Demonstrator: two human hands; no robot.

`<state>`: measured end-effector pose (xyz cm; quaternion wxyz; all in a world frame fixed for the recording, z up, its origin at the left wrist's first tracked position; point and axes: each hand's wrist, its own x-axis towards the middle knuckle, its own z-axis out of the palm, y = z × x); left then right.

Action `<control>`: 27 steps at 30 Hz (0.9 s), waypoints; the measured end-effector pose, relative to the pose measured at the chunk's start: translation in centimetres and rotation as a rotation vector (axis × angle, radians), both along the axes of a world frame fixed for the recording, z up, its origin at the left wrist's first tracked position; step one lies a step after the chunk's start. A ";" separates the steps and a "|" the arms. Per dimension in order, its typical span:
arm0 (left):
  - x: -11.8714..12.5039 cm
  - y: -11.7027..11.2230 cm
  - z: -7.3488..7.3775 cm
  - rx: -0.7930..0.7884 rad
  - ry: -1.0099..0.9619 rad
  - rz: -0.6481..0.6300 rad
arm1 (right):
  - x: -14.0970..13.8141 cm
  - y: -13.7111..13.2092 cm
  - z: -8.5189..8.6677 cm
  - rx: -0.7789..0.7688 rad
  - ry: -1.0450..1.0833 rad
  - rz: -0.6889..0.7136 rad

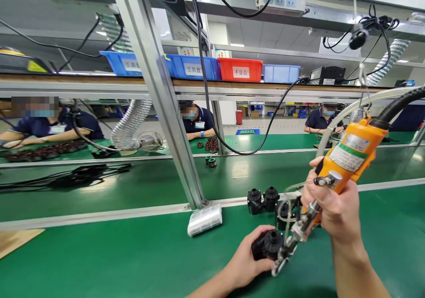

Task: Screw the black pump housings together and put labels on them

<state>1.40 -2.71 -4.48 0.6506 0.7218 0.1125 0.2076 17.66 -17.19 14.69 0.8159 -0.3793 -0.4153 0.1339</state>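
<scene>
My left hand (247,262) is wrapped round a black plastic pump housing (272,244) on the green bench top, its round capped end facing up. In my right hand (338,205) is an orange electric screwdriver (352,149), tilted down to the left, with a metal nozzle (300,227) and a thin clear hose at its lower end. The tip comes down beside the near right side of the housing; whether it touches is unclear. Just behind stand more black pump housings (262,200), partly hidden by the tool.
A clear plastic case (205,219) lies at the foot of the slanted metal post (166,98). Blue bins (194,67) and a red bin (239,70) line the shelf above. A black cable hangs down ahead. Several co-workers sit across the bench; black cables (83,176) lie at left.
</scene>
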 end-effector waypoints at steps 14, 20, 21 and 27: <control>-0.3 -0.4 1.7 0.046 0.055 0.034 | -4.8 4.5 0.0 -0.079 -0.071 0.073; -0.1 -1.0 4.1 0.122 0.060 0.014 | -5.8 5.9 -1.6 -0.168 -0.117 0.128; -0.1 -1.0 4.0 0.119 0.073 0.026 | -5.8 6.0 -1.8 -0.169 -0.121 0.120; -0.4 -0.4 2.1 0.168 0.158 0.110 | -5.5 6.6 -2.3 -0.190 -0.066 0.171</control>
